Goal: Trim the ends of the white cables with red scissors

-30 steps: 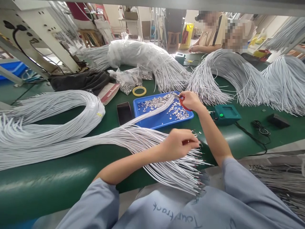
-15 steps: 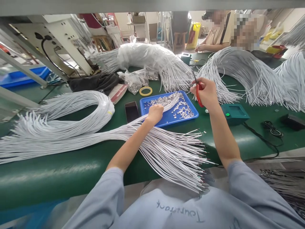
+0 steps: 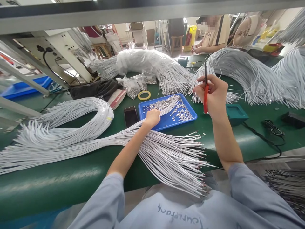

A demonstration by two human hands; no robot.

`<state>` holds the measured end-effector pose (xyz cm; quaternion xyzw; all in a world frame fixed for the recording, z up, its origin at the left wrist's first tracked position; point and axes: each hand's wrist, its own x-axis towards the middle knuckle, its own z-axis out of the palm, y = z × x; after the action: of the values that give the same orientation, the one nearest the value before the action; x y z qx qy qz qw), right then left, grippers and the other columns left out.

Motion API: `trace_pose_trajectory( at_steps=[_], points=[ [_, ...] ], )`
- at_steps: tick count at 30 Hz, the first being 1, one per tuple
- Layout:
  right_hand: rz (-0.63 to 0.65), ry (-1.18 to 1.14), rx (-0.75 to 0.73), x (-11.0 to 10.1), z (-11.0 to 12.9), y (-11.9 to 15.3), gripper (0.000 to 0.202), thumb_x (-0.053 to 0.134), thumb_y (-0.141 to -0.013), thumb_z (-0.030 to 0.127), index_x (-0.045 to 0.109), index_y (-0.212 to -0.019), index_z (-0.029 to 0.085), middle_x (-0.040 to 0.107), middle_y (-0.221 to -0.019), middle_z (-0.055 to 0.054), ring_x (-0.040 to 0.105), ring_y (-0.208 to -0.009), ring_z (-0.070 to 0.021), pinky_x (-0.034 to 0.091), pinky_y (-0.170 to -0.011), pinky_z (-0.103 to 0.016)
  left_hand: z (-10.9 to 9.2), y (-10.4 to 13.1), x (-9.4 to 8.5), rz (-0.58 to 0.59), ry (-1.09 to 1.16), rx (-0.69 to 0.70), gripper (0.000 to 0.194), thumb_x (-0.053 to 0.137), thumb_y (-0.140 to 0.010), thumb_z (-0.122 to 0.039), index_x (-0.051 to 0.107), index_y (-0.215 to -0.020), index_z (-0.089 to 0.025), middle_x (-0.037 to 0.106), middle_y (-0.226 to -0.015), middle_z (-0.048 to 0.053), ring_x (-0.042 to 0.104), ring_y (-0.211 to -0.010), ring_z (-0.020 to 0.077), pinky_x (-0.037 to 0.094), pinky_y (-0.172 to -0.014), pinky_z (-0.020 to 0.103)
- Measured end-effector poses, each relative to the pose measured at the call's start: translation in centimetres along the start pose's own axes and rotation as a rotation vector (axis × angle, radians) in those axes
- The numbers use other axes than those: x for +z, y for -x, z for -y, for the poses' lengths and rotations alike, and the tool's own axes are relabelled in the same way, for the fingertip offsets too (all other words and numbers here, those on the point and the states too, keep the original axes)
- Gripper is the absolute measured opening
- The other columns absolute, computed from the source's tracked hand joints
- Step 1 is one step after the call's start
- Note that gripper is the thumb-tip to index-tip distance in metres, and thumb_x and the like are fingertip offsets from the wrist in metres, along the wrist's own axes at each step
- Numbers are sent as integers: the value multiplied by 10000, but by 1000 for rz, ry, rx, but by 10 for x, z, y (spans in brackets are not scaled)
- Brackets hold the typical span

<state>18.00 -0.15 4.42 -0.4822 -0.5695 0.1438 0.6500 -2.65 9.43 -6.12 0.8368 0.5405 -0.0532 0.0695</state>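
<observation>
My left hand (image 3: 152,118) is closed around a small bunch of white cables (image 3: 170,108). Their far ends lie over the blue tray (image 3: 164,127), among small metal pieces (image 3: 183,113). Raised to the right of the tray, my right hand (image 3: 215,95) grips red-handled scissors (image 3: 206,95), the dark blades pointing up. Many more loose white cables (image 3: 171,152) fan out across the table edge below my left forearm, their ends toward my body.
A coiled cable bundle (image 3: 95,117) and a phone (image 3: 131,116) lie left of the tray. Yellow tape (image 3: 144,95) and bagged metal parts (image 3: 133,91) sit behind it. A teal device (image 3: 237,113) stands right. Larger cable bundles (image 3: 243,70) and another person (image 3: 212,38) are beyond.
My right hand has moved slightly right and turned, so the scissors now point more upright. My left hand keeps its hold on the cables. The camera view has tilted a little.
</observation>
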Motion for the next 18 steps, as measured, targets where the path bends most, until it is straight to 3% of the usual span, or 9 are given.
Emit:
trace_pose_trajectory(
  at_steps=[5,8,12,18],
  points=[
    [-13,-29,-15,2,1,2,136,675,-728,167,629,-833,239,570,-607,47,529,-553,-115,390,-532,-282,5,-2,-6,-11,131,-31,225,567,-913,-302,642,-1022,-119,660,-1097,94,616,-1068,206,494,-958,432],
    [-61,-33,-38,4,1,2,111,684,-753,227,615,-837,250,559,-593,50,536,-543,-123,382,-512,-285,10,-1,-14,-14,274,-1,141,568,-858,-194,680,-891,-114,704,-939,111,658,-951,209,510,-850,328],
    [-160,-66,-76,7,1,2,120,695,-767,301,598,-830,270,544,-580,57,595,-585,-148,475,-601,-326,10,6,-30,11,538,170,227,514,-867,-252,692,-835,-113,647,-617,33,618,-583,120,485,-590,215],
    [-233,-107,-32,6,-4,0,119,655,-779,280,571,-862,292,597,-619,31,663,-681,-201,521,-662,-369,-24,43,-46,-2,934,482,297,571,-855,-355,697,-720,-122,637,-592,23,485,-411,45,425,-446,183]
  ],
)
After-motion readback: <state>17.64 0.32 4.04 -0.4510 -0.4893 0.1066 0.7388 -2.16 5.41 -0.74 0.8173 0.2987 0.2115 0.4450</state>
